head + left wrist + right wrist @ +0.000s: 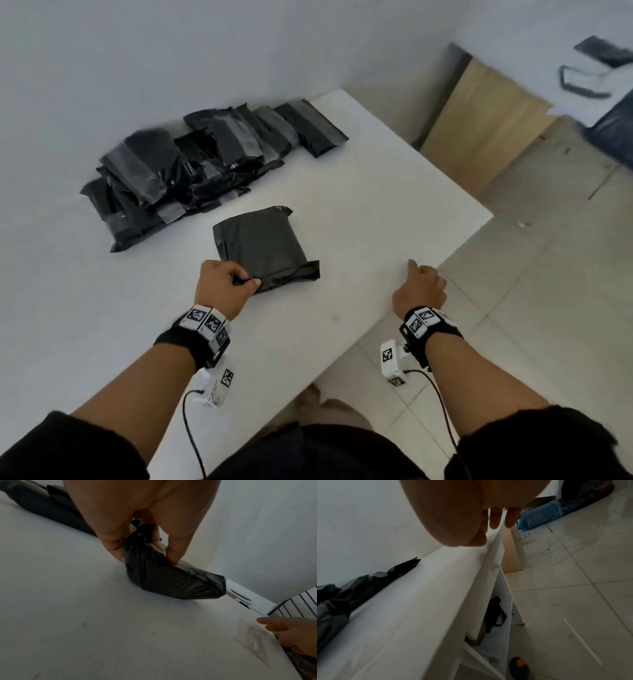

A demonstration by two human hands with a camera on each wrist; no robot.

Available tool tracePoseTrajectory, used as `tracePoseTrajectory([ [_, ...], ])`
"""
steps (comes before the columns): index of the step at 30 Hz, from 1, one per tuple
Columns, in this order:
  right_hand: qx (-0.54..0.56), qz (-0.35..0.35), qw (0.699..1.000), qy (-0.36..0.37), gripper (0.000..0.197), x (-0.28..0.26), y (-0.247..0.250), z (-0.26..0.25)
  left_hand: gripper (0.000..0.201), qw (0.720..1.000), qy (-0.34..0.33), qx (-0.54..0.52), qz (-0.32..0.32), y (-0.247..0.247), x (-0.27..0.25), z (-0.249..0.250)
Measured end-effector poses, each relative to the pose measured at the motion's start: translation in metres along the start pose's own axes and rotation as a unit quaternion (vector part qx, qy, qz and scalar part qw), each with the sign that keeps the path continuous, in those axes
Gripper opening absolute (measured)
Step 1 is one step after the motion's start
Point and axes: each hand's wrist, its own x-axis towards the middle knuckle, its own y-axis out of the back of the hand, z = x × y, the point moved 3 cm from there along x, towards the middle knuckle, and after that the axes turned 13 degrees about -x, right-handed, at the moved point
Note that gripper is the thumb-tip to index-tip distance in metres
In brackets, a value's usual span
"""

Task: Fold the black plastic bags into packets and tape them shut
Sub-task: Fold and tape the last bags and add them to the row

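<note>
Head view: the left hand (222,284) pinches the near-left corner of the folded black bag (262,248) mid-table (394,192), fingers clamped on plastic. The right hand (419,291) hovers at the table's right edge, fingers loosely apart, holding nothing; finished packets (205,161) are heaped along the far-left edge.

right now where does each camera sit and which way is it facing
Head: worn on the head, looking forward and down at the white table; both forearms, the left hand pinching the folded black bag, the right hand at the table's edge.
Left wrist: under the left hand, looking along its fingers at the folded black bag.
Right wrist: under the right hand, looking along the table's edge and floor.
Shared: head and left wrist views both show bag and right hand.
</note>
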Motion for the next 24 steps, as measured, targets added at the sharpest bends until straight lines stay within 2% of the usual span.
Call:
tracePoseTrajectory([
  [5, 0.003, 0.008, 0.999, 0.050, 0.057, 0.005, -0.008, 0.009, 0.026, 1.000, -0.005, -0.018, -0.005, -0.004, 0.008, -0.013],
  [9, 0.029, 0.048, 0.995, 0.078, 0.037, 0.000, -0.011, 0.006, 0.026, 0.999, 0.000, -0.032, -0.006, -0.005, 0.008, -0.014],
  [20, 0.041, 0.058, 0.993, 0.094, 0.028, -0.015, -0.016, -0.010, 0.025, 0.999, 0.003, -0.036, 0.007, -0.005, 0.005, -0.010],
  [24, 0.083, 0.030, 0.995, 0.056, 0.021, -0.007, -0.011, -0.013, 0.025, 0.999, 0.003, -0.038, 0.006, -0.004, 0.004, -0.008],
])
